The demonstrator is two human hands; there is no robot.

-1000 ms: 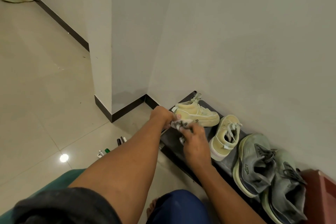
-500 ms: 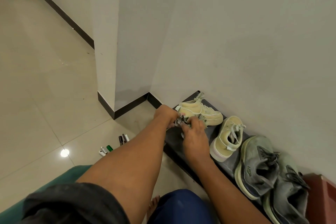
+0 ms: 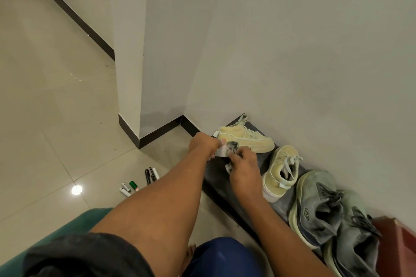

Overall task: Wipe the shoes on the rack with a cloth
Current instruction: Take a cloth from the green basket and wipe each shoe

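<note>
- Cream shoe sits at the rack's far end.
- Both the left hand and right hand grip the soiled cloth beside it, apparently refolding.
- Next: press a clean patch onto the shoe.

Left hand and right hand together, fingers curled.

One wide-angle head view looks forward and steeply down from the person's own height, close over both forearms. It faces a wall corner, with the low dark rack running along the wall at lower right and tiled floor spreading left; edges bend with the lens
</note>
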